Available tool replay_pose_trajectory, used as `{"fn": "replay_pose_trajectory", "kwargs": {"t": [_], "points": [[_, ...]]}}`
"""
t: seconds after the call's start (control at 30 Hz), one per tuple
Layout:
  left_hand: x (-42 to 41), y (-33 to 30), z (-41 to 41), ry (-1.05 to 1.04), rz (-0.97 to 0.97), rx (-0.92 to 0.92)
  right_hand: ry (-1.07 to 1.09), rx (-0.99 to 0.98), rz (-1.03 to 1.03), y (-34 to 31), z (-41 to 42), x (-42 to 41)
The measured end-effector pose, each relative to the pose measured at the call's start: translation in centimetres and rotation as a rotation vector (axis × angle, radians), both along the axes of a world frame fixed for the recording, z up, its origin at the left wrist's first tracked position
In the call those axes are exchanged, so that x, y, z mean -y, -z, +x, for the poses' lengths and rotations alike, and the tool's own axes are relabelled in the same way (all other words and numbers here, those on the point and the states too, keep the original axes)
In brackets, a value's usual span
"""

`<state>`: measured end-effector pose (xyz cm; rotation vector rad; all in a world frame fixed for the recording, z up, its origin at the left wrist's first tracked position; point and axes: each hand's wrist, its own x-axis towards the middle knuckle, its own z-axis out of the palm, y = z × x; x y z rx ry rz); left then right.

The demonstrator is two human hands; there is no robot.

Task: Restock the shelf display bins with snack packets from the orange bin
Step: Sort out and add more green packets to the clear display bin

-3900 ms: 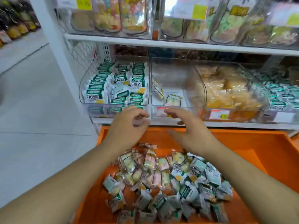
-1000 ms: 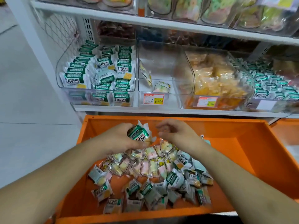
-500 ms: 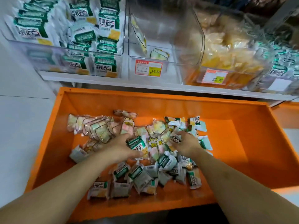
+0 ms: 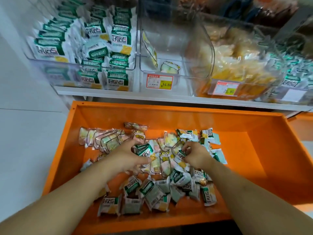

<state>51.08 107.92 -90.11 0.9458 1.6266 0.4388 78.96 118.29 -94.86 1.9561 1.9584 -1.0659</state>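
Both hands are down in the pile. Left hand [image 4: 126,156] curls its fingers round a green-and-white packet [image 4: 145,150], thumb tucked under it, gripping it just above the heap. Right hand [image 4: 196,156] pinches a second green packet [image 4: 180,155] between thumb and fingertips, green band up, yellow patch showing below.

Nearest the camera, along the front of the orange bin [image 4: 271,143], green-and-white packets [image 4: 149,194] lie jumbled and overlapping, some face down. Between and beyond the two hands sit the clear pastel packets [image 4: 105,139], pink, yellow and green inside, with a fanned row of them off to the left and a loose one near the back wall. A few more green packets rest at the right rear of the heap, just past the right hand. The right half of the bin floor is bare orange.

Up past the bin's back wall runs the white shelf [image 4: 118,95]. On it, the left display bin [image 4: 81,48] is packed with green-and-white packets standing in rows. The middle bin [image 4: 169,48] is nearly bare: one pastel packet lies on its floor, another leans on its left wall, and a red-and-yellow price tag [image 4: 160,81] reads 16.80. Next right, a bin of yellow snacks [image 4: 237,65] carries a tag reading 29.90. Farthest right, more green packets show, blurred.
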Motion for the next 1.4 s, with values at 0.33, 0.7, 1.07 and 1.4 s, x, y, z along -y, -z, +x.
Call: {"fn": "replay_pose_trajectory", "kwargs": {"t": [0.33, 0.7, 1.07, 1.4], "points": [[0.9, -15.2, -5.3, 0.043, 0.267, -0.12, -0.164, -0.663, 0.184, -23.8, -6.7, 2.1], [4.7, -19.5, -5.9, -0.024, 0.336, 0.179, -0.363, -0.747, 0.349, -27.3, -11.7, 7.2], [2.3, -19.0, -8.2, 0.008, 0.318, 0.235, -0.319, -0.752, 0.359, -26.3, -12.3, 5.0], [1.6, -18.9, -8.1, -0.259, 0.346, 0.512, -0.235, -0.826, 0.346, -25.6, -12.7, 3.6]]}}
